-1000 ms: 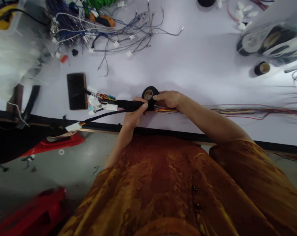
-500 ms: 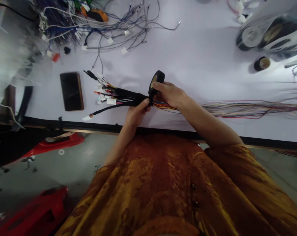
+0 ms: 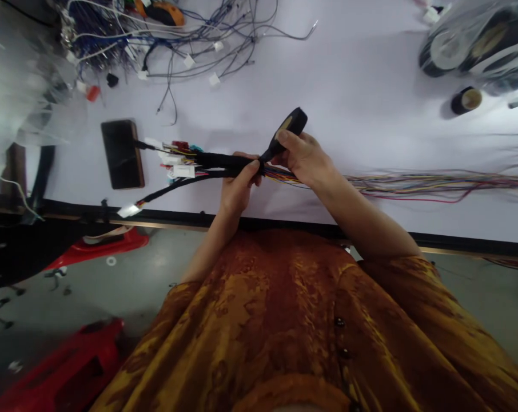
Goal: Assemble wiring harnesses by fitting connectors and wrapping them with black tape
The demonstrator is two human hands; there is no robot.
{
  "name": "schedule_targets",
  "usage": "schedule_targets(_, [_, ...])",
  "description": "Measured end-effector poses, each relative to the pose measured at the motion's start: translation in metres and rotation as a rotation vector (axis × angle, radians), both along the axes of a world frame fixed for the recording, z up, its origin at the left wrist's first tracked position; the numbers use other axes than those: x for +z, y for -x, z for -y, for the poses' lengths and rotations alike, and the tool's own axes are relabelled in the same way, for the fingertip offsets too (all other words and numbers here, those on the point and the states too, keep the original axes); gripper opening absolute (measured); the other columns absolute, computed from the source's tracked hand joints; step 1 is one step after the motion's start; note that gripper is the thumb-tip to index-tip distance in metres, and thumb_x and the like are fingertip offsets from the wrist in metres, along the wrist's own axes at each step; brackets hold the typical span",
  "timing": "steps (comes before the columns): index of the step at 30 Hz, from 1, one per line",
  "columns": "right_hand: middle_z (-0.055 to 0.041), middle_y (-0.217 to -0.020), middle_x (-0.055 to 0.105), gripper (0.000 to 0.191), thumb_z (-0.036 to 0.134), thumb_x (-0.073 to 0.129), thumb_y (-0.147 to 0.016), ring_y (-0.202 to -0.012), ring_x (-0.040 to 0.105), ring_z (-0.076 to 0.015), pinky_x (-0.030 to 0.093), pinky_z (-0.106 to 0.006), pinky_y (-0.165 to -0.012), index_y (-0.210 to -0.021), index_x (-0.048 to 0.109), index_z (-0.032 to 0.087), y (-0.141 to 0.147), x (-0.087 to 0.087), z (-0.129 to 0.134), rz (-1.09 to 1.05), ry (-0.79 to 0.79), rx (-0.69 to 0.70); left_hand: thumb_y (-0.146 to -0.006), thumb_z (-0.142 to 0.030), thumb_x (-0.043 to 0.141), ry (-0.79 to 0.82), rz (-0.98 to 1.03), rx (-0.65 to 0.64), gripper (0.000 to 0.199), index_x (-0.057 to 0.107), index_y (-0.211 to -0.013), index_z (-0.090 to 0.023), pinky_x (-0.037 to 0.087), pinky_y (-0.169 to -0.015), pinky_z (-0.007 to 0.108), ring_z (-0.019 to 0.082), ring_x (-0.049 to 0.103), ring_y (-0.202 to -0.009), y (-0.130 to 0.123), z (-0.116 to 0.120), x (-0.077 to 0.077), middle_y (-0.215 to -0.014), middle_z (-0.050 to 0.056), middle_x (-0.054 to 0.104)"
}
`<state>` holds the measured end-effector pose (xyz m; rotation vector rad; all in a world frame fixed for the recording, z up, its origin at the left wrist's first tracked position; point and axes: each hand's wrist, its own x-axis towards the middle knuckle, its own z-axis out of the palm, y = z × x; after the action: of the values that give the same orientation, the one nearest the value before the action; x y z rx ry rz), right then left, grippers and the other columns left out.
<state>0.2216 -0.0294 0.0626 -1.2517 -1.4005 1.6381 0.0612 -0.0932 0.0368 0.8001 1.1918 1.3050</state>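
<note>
Pinching tilted tape (image 3: 299, 119) in the right grip (image 3: 308, 160), stretched to black-wrapped wires (image 3: 216, 161) pinched in the left grip (image 3: 238, 191), over a pale tabletop (image 3: 353, 114).

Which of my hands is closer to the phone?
Left. Your left hand grips the wire bundle, to the right of the phone; your right hand, holding the tape roll, is farther right.

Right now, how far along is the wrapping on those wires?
Looks done: the black-covered branches, up to the left hand. In hand: the right hand holds a black tape roll, its strip reaching the bundle by the left thumb. Probably left to do: the colourful wires beyond the right hand, which look bare.
</note>
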Motion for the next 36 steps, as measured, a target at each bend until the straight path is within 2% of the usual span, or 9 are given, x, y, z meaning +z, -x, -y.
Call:
schedule_targets(5, [-0.0088, -0.096, 0.069, 0.046, 0.058, 0.054, -0.096, -0.089, 0.069, -0.0212, 0.056, -0.033, -0.076, -0.110, 0.064, 0.016, -0.015, 0.006, 0.000, 0.253, -0.057, 0.184, -0.081, -0.037, 0.078, 0.038, 0.071, 0.079, 0.025, 0.058, -0.083, -0.023, 0.037, -0.044, 0.023, 0.005, 0.050, -0.048, 0.002, 0.003, -0.011, -0.079, -0.003, 0.065])
schedule_targets(8, [-0.0152, -0.106, 0.072, 0.049, 0.052, 0.067, -0.090, -0.094, 0.069, -0.0273, 0.053, -0.037, -0.081, -0.118, 0.063, 0.011, -0.026, 0.022, 0.015, 0.689, -0.173, 0.246, -0.078, -0.035, 0.080, 0.084, 0.103, 0.134, 0.026, 0.059, -0.081, -0.021, 0.038, -0.043, 0.020, 0.003, 0.049, -0.045, 0.001, 0.002, -0.010, -0.074, -0.004, 0.065])
schedule_targets(12, [-0.0192, -0.104, 0.073, 0.043, 0.050, 0.056, -0.098, -0.096, 0.068, -0.0316, 0.047, -0.040, -0.086, -0.112, 0.064, 0.009, -0.030, 0.040, 0.038, 1.109, -0.300, 0.353, -0.076, -0.031, 0.082, 0.139, 0.168, 0.179, 0.022, 0.065, -0.084, -0.020, 0.039, -0.042, 0.017, 0.003, 0.050, -0.045, -0.001, -0.002, -0.004, -0.071, -0.005, 0.064])
schedule_targets(15, [-0.0195, -0.107, 0.073, 0.043, 0.050, 0.056, -0.099, -0.098, 0.067, -0.0314, 0.043, -0.038, -0.087, -0.113, 0.062, 0.009, -0.028, 0.040, 0.044, 1.176, -0.388, 0.416, -0.073, -0.027, 0.085, 0.207, 0.255, 0.196, 0.021, 0.067, -0.082, -0.020, 0.039, -0.041, 0.016, 0.003, 0.050, -0.045, 0.001, -0.003, -0.001, -0.072, -0.005, 0.066])
schedule_targets(18, [-0.0182, -0.110, 0.072, 0.040, 0.045, 0.053, -0.101, -0.096, 0.067, -0.0291, 0.041, -0.034, -0.080, -0.120, 0.057, 0.010, -0.027, 0.030, 0.041, 1.161, -0.375, 0.374, -0.072, -0.024, 0.087, 0.247, 0.314, 0.161, 0.022, 0.068, -0.081, -0.021, 0.042, -0.043, 0.016, 0.004, 0.053, -0.047, 0.005, -0.003, 0.000, -0.071, -0.004, 0.067])
schedule_targets(24, [-0.0123, -0.112, 0.074, 0.033, 0.043, 0.049, -0.104, -0.094, 0.067, -0.0240, 0.038, -0.031, -0.072, -0.120, 0.059, 0.015, -0.041, 0.016, 0.035, 1.039, -0.344, 0.442, -0.072, -0.021, 0.086, 0.195, 0.239, 0.127, 0.022, 0.068, -0.084, -0.018, 0.043, -0.042, 0.017, 0.006, 0.056, -0.046, 0.010, 0.001, 0.001, -0.065, -0.005, 0.064])
schedule_targets(28, [-0.0114, -0.119, 0.072, 0.026, 0.028, 0.057, -0.098, -0.095, 0.065, -0.0226, 0.037, -0.030, -0.072, -0.122, 0.060, 0.017, -0.098, 0.008, 0.038, 1.166, -0.378, 0.343, -0.077, -0.020, 0.082, 0.150, 0.224, 0.190, 0.016, 0.067, -0.081, -0.017, 0.041, -0.041, 0.017, 0.005, 0.055, -0.045, 0.007, 0.001, 0.000, -0.067, -0.004, 0.063])
schedule_targets(32, [-0.0153, -0.102, 0.074, 0.022, 0.030, 0.049, -0.102, -0.086, 0.063, -0.0237, 0.030, -0.032, -0.068, -0.104, 0.065, 0.015, -0.201, -0.012, 0.040, 1.473, -0.229, 0.006, -0.082, -0.022, 0.080, 0.161, 0.219, 0.228, 0.012, 0.068, -0.084, -0.019, 0.040, -0.042, 0.017, 0.003, 0.055, -0.047, 0.006, 0.000, -0.003, -0.072, -0.004, 0.065])
schedule_targets(36, [-0.0132, -0.080, 0.068, 0.028, 0.035, 0.047, -0.103, -0.078, 0.058, -0.0212, 0.026, -0.034, -0.067, -0.083, 0.060, 0.019, -0.296, -0.025, 0.045, 1.553, -0.148, -0.227, -0.083, -0.023, 0.080, 0.180, 0.250, 0.251, 0.014, 0.067, -0.080, -0.019, 0.040, -0.042, 0.016, 0.003, 0.055, -0.049, 0.007, -0.002, -0.006, -0.074, -0.004, 0.067])
